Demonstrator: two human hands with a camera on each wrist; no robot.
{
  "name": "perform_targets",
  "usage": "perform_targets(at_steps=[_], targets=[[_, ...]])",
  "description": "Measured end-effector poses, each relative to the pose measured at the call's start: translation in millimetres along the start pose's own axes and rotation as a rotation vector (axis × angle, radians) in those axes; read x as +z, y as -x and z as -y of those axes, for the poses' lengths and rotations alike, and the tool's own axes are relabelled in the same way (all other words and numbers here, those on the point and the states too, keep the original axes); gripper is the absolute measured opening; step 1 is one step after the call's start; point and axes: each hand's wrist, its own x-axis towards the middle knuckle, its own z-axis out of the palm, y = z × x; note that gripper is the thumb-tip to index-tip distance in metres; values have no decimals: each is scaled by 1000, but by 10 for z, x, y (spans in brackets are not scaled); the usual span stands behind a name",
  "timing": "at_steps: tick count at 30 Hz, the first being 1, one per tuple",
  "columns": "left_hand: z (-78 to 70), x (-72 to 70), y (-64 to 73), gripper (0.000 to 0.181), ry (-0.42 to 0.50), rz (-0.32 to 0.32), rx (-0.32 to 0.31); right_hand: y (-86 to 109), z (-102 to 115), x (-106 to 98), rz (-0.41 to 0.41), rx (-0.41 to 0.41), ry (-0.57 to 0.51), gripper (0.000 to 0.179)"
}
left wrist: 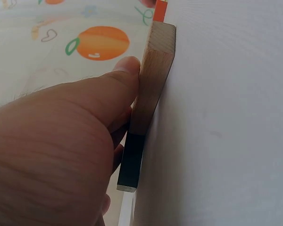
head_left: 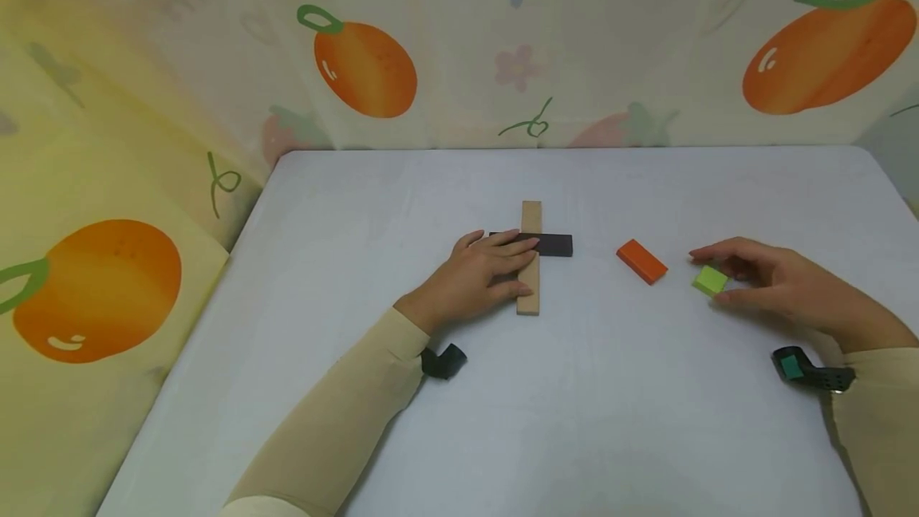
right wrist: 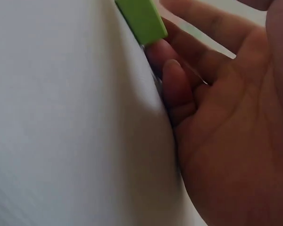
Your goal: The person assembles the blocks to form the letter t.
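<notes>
Quietly, from where I stand: head view first. Left hand (head_left: pixel 477 274) lies over the dark bar (head_left: pixel 554 245) and the pale wood (head_left: pixel 528 294) crossing it, fingers extended, grip slack, nothing clasped; a sideways drag there could, I judge, skew the cross. Right hand (head_left: pixel 782 286) arches about the green block (head_left: pixel 710 281) on the desk (head_left: pixel 589 405), grip part-curled; whether it pinches, I cannot tell. The orange block (head_left: pixel 642 262) lies aslant between the hands, likely to be knocked by a low sweep. Desk smooth and white; fruit-printed cloth (head_left: pixel 445 30) hangs behind and at left. Left wrist view: thumb against the wood's side; too hard a push might slide it. Right wrist view: fingertips near the green block's end; uneven pressure could skid it over that plain surface.
</notes>
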Motion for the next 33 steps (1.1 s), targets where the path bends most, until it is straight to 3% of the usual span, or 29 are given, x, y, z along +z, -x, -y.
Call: perform_targets(at_steps=[4, 12, 21, 29, 33], targets=[[4, 2, 2, 63, 5, -1, 0, 22, -39, -20, 12, -22, 12, 49], [7, 0, 8, 63, 13, -1, 0, 0, -31, 53, -80, -31, 59, 42], [18, 8, 5, 63, 25, -4, -4, -9, 29, 69, -99, -41, 137, 42], [18, 10, 4, 63, 28, 1, -7, -17, 79, 84, -122, 2, 128, 32], [19, 8, 6, 63, 33, 1, -6, -18, 86, 89, -137, -19, 124, 32]])
